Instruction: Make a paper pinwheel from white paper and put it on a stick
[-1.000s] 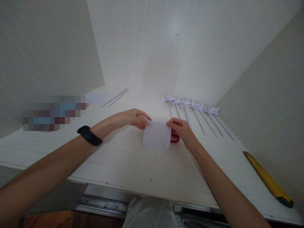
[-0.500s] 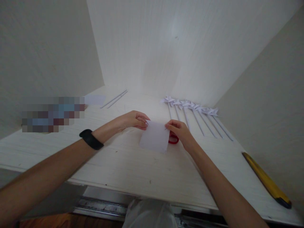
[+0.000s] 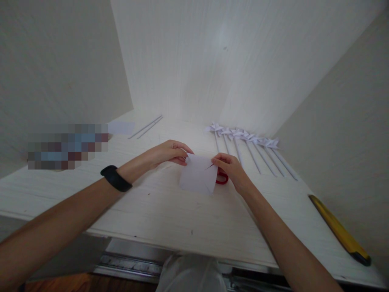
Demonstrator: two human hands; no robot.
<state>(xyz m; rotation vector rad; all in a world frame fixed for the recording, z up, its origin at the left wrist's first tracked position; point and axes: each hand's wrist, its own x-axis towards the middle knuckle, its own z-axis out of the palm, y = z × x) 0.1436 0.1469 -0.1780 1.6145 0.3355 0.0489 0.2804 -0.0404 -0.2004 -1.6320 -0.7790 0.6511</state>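
We see the white paper square [image 3: 197,175] at centre frame, between and below left hand [image 3: 174,152] and right hand [image 3: 229,164], each pinching an upper corner. The square and right hand partly hide a red loop handle [image 3: 226,179]; paper pinwheels [image 3: 237,134] lie right of centre. Beside the right hand, we note a slit [image 3: 210,166] plainer than half a second ago.

A yellow tool [image 3: 338,229] (black-ended) lies beside the right-hand wall [image 3: 349,142].

White table [image 3: 164,215] and paper pinwheels [image 3: 237,133] suggest a craft corner.
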